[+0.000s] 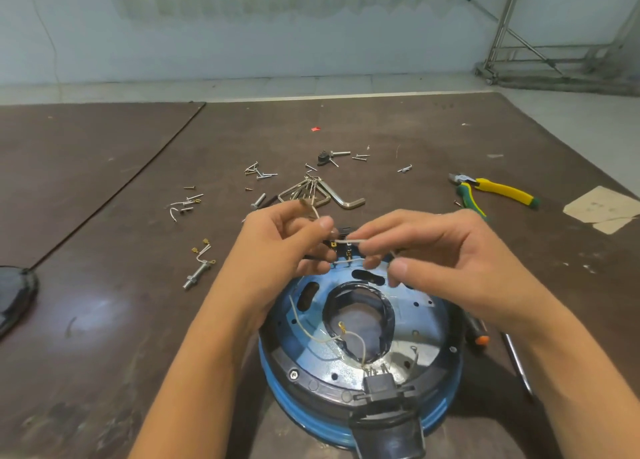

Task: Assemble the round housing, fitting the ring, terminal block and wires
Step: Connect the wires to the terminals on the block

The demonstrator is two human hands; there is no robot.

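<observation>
Pinching one pale wire (pixel 353 240), left hand (pixel 287 247) and right hand (pixel 436 254) both grasped it.
Round housing (pixel 426 323) sat beneath both hands; pliers (pixel 502 190) lay beyond the right hand.

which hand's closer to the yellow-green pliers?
Right. The right hand is just left of the pliers; the left hand lies farther left, past the right one. Both pinch wires.
</observation>
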